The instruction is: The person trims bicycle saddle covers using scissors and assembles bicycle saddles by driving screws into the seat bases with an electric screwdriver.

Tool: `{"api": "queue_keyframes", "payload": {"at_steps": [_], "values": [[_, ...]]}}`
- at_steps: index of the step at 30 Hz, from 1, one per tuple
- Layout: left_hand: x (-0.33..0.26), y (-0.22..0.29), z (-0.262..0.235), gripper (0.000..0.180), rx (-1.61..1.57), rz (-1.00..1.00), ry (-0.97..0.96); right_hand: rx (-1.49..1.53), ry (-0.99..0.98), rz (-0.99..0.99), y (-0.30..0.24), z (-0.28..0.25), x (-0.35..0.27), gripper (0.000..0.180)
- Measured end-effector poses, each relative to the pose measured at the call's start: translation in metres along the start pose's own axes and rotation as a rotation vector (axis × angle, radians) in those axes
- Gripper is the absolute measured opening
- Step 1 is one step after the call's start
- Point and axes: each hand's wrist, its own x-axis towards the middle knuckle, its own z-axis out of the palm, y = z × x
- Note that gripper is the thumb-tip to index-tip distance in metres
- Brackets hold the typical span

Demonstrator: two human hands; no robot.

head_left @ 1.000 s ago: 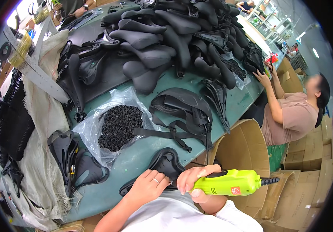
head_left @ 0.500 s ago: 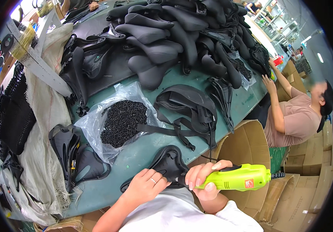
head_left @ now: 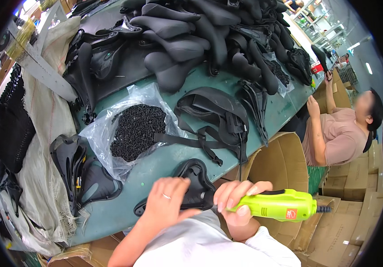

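A black bicycle saddle (head_left: 195, 182) lies underside up at the table's near edge, in front of my body. Over its left part hovers my left hand (head_left: 167, 202), slightly blurred, thumb spread away from the fingers, nothing visible in it. My right hand (head_left: 238, 207) is wrapped round a lime-green electric screwdriver (head_left: 276, 204), held nearly level. Its dark tip end points left at the saddle's right side; whether the bit touches a screw is hidden. Beyond the saddle, a clear plastic bag (head_left: 100, 127) lies spread open around a heap of small black screws (head_left: 133, 133).
Black saddles (head_left: 178, 44) are piled at the back of the green table (head_left: 147, 180). A black strapped bag (head_left: 213, 118) lies mid-table, and saddle shells (head_left: 73, 164) stand at left. An open carton (head_left: 280, 164) is at right, near a co-worker (head_left: 334, 133) holding up a saddle.
My left hand has lifted off the saddle, its thumb swinging out to the right. The screwdriver has shifted slightly right. The co-worker has raised a saddle.
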Motion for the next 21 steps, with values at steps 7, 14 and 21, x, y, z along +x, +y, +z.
{"api": "queue_keyframes", "payload": {"at_steps": [7,14,21], "values": [[-0.013,-0.029,0.037,0.05,0.167,-0.454,-0.235,-0.089,0.066,-0.098,0.011,0.003,0.03,0.052],[-0.014,-0.027,0.042,0.042,0.228,-0.368,-0.168,-0.101,-0.093,-0.099,0.032,-0.001,0.032,0.049],[-0.014,-0.028,0.041,0.044,0.21,-0.373,-0.147,-0.093,-0.111,-0.087,0.054,0.003,0.036,0.047]]}}
